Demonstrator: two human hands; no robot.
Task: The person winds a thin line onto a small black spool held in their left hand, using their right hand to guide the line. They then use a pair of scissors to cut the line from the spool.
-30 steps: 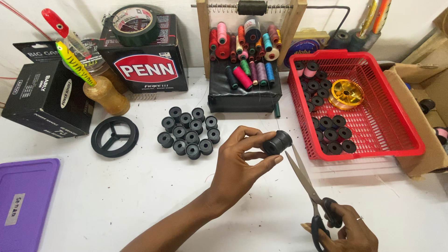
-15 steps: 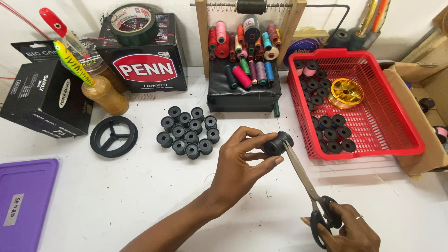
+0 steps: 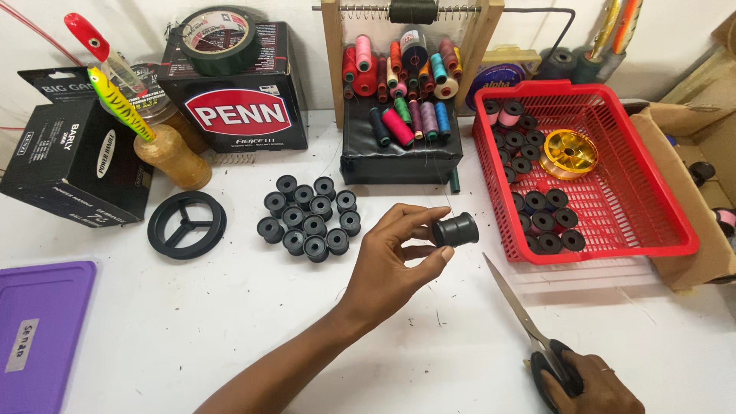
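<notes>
Scissors (image 3: 537, 337) withdrawn from spool (image 3: 455, 230) (black boxes (image 3: 77, 165) behind).

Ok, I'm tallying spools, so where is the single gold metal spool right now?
In the head view, the gold metal spool lies inside the red plastic basket at right, among small black bobbins.

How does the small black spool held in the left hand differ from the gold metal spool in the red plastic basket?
The small black spool is matte and narrow; the gold metal spool is shiny and wider. The black one is held in the air on its side by the left hand; the gold one lies flat in the red plastic basket. Both are round and flanged.
</notes>
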